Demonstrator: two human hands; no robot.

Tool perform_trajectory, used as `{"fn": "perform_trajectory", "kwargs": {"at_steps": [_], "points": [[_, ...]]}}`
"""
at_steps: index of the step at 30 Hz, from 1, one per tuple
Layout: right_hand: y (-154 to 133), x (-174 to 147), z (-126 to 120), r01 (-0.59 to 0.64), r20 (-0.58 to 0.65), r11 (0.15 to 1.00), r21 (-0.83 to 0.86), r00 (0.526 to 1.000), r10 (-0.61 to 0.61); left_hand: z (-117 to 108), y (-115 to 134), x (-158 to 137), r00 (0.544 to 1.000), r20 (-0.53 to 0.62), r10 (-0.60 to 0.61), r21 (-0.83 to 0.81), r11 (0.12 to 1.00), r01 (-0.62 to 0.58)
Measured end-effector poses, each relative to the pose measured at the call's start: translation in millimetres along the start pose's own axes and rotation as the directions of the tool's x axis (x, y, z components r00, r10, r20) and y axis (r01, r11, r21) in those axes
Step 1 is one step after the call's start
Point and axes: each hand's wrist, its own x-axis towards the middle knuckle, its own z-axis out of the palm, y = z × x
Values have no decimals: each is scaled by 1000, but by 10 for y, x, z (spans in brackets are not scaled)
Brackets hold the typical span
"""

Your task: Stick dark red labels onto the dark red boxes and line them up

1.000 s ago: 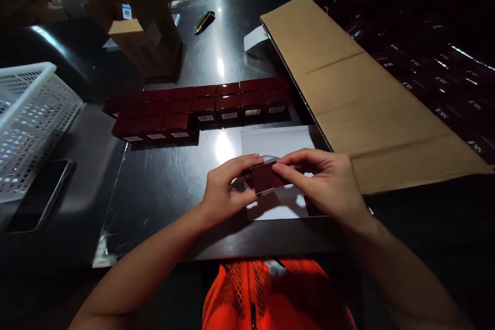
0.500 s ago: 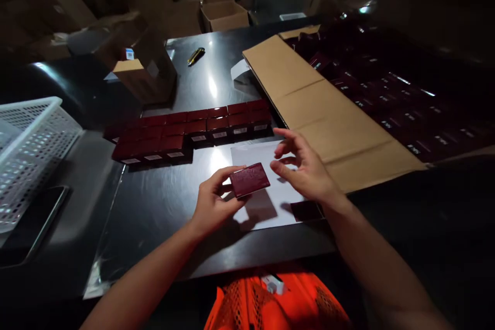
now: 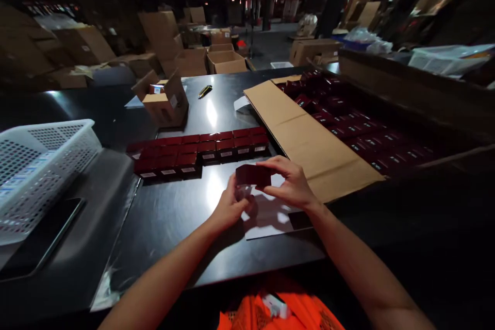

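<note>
Both my hands are on a small dark red box (image 3: 253, 175) held above a white sheet (image 3: 266, 216). My right hand (image 3: 290, 183) pinches its right end between thumb and fingers. At its left end is my left hand (image 3: 232, 203), with fingers against the box and the thumb below it. A flat dark red piece (image 3: 299, 220) lies on the sheet near my right wrist. Beyond my hands, similar dark red boxes (image 3: 187, 160) stand in rows on the metal table (image 3: 174, 227), several with white labels facing me.
On the right, a large open carton (image 3: 309, 139) holds many dark red boxes. A white plastic basket (image 3: 77, 139) and a dark phone or tablet (image 3: 46, 240) are at the left. A small open carton (image 3: 168, 108) and a yellow-black box cutter (image 3: 204, 91) are farther back.
My right hand has moved left and taken hold of the box, which has turned and risen slightly. The camera has tilted up, showing more of the background.
</note>
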Motion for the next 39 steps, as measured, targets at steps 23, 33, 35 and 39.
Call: {"fn": "perform_trajectory", "kwargs": {"at_steps": [23, 33, 35, 39], "points": [[342, 918, 1276, -112, 133, 973, -200, 981, 140, 111, 118, -84, 905, 406, -123, 744, 620, -249], [-99, -216, -544, -311, 272, 943, -119, 903, 332, -132, 225, -69, 903, 429, -23, 771, 530, -353], [-158, -590, -713, -299, 349, 923, -243, 861, 371, -187, 272, -67, 902, 430, -47, 788, 507, -349], [-103, -1084, -703, -216, 361, 917, -336, 869, 337, -158, 251, -83, 890, 453, 57, 745, 525, -413]]}}
